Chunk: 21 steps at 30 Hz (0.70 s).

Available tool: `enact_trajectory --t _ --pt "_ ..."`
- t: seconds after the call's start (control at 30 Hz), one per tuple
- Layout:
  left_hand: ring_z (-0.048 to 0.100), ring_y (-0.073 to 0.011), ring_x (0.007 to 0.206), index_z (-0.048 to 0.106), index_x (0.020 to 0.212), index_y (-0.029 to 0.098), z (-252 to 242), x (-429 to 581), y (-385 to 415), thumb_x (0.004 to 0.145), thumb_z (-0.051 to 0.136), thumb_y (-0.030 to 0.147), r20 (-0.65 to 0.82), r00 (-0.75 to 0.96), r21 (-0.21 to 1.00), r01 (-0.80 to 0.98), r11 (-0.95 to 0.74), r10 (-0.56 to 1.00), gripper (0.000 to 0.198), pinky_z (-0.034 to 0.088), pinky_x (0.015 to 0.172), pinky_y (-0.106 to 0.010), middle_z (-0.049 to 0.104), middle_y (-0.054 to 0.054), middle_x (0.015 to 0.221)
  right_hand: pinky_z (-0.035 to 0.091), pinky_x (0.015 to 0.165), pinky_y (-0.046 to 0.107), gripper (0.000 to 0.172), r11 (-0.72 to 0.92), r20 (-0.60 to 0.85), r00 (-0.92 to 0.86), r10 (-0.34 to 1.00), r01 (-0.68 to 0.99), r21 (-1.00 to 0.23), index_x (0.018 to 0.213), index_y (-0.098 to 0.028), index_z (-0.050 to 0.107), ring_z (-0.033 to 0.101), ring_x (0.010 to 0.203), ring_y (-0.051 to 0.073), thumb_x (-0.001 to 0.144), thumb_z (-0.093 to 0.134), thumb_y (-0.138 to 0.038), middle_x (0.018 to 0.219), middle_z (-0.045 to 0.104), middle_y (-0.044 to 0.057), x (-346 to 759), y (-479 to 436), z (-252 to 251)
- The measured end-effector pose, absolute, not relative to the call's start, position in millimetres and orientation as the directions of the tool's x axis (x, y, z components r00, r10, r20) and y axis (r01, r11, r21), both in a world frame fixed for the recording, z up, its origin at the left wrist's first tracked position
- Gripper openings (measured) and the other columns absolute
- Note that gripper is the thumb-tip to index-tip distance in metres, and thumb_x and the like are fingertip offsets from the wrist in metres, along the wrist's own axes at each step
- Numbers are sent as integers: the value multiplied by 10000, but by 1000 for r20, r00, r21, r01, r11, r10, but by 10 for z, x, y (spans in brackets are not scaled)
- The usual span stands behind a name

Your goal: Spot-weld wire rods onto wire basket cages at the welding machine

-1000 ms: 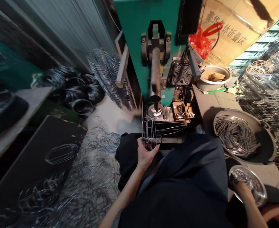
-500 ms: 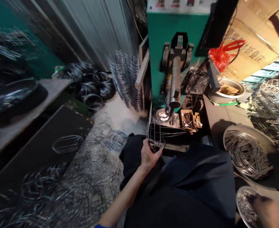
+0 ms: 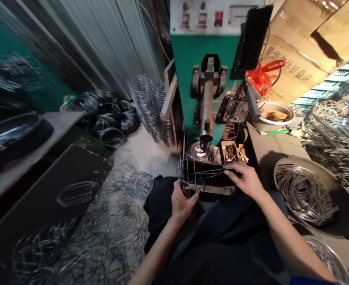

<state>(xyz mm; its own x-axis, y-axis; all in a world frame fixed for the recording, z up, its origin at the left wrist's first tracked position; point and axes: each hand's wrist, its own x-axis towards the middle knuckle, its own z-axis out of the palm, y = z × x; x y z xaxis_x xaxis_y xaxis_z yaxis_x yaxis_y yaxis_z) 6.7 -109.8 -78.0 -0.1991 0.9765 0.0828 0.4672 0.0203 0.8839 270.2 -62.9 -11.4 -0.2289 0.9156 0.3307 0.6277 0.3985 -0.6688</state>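
The left hand (image 3: 183, 202) is closed on the lower left part of a wire frame (image 3: 194, 171), thumb and fingers nearly meeting around it. The right hand (image 3: 245, 180) is at the right ends of the frame's long wires; its grip is narrow, but whether it pinches the wire or a small separate piece cannot be told. The frame sits at the centre of the picture, above the dark trousers (image 3: 222, 221) and near a metal bar (image 3: 219, 190).

In my judgement, good practice here is a firm, level left hold, with the right fingertips steadying the long wires without bending them or crossing one over another. Fingers are best kept out from under the machine arm (image 3: 207, 105), whose tip stands just above a round dish (image 3: 190, 151).

Edges: the dish and the yellow bins (image 3: 228, 149) lie just beyond the frame and limit forward travel. The green machine (image 3: 189, 79) closes off the upper centre. At the right, the rim of the wide pan (image 3: 348, 190) stands near the right forearm, so elbow room appears limited. Loose wire (image 3: 112, 221) litters the floor at the lower left; lifting the frame slightly should reduce snagging.
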Motion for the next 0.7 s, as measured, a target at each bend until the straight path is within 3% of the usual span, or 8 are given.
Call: enact_trajectory --t 0.13,0.33,0.7 --pt "528 -141 538 482 999 231 -777 34 -1078 691 808 440 65 -207 896 443 34 976 495 441 559 -260 584 36 739 408 1085 514 237 562 357 -435 827 676 -477 1107 -250 725 633 1215 271 1006 511 -267 1077 765 71 2463 -438 -226" --pt "576 -159 587 476 1025 230 -776 -3 -1009 686 804 406 66 -216 899 436 35 974 504 478 587 -273 615 18 774 299 1110 571 337 554 354 -446 822 770 -317 1252 -266 676 615 1237 282 994 492 -152 1143 751 83 2378 -380 -459" --pt "587 -168 554 472 1022 227 -809 -30 -844 664 812 427 54 -278 923 380 59 959 532 479 542 -275 630 17 755 330 990 445 243 587 476 -405 780 738 -334 1151 -266 710 627 1176 247 1005 530 -192 1086 766 49 2235 -234 -308"
